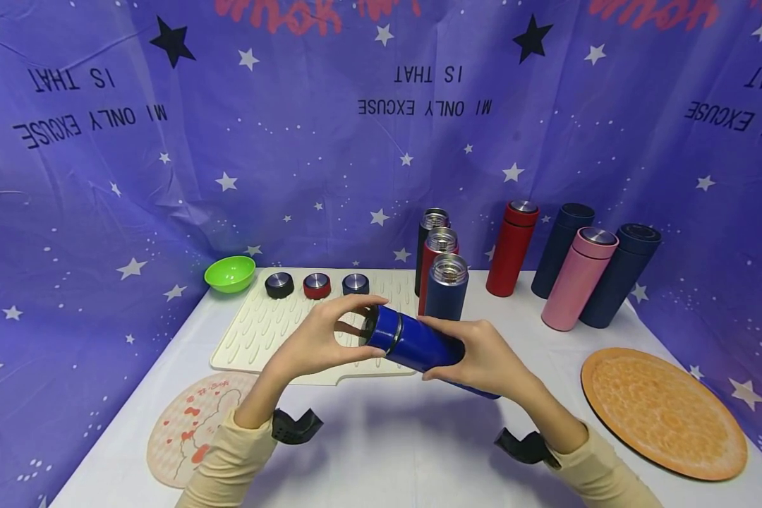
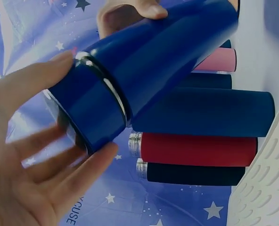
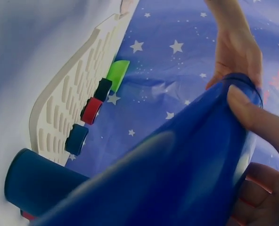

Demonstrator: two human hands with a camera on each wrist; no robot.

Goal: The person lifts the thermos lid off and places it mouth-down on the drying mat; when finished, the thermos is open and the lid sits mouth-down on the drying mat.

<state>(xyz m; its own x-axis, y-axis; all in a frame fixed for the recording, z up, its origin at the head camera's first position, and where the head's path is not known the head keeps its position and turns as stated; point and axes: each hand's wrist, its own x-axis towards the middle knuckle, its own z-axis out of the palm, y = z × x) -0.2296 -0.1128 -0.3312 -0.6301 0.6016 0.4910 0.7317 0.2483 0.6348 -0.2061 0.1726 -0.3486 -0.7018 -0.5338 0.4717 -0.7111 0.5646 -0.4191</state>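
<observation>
A shiny blue thermos bottle (image 1: 422,346) is held tilted above the table, its capped end toward the left. My right hand (image 1: 485,356) grips its body from the side. With thumb and fingers spread around the rim, my left hand (image 1: 317,339) holds the blue lid (image 2: 87,106), which sits on the bottle above a silver ring. Just behind stand three uncapped bottles with bare steel necks: navy (image 1: 446,300), red (image 1: 428,271) and black (image 1: 422,247). Their likely matching lids, black (image 1: 279,286), red (image 1: 317,286) and navy (image 1: 355,285), lie in a row on the white draining mat (image 1: 248,346).
At the back right stand capped bottles: a red one (image 1: 511,254), a pink one (image 1: 578,286) and two dark navy ones (image 1: 622,275). A green bowl (image 1: 231,274) sits at the back left. Round placemats lie at the sides, orange (image 1: 667,416) and pink patterned (image 1: 180,430).
</observation>
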